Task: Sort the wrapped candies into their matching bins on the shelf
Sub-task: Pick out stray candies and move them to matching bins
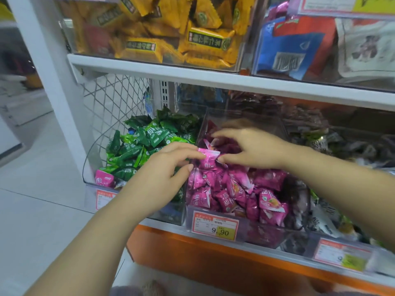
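Pink candy [209,157]: small pillow pack with a glossy bright pink wrapper, zigzag crimped end and white print on the face, too small to read. The top crimp shows as a strip running left-right, tilted down to the right. The body is below it, so the long axis runs roughly top-to-bottom of the view, crimp up; the lower end is hard to separate from the heap. Left hand [168,165] pinches the candy's left side with thumb and fingertips. Candy sits at the left side of the pink bin [254,233], over the pink candies [233,189]. Right hand [252,148] reaches in over the same bin, fingers bent, thumb tip just beside the candy; blurred, cannot tell if it grips anything. Green bin [86,161] just beside on the left holds green candies [136,146], with a stray pink candy [104,178] at its front left. Price tag [214,225] on the pink bin front reads 9.90
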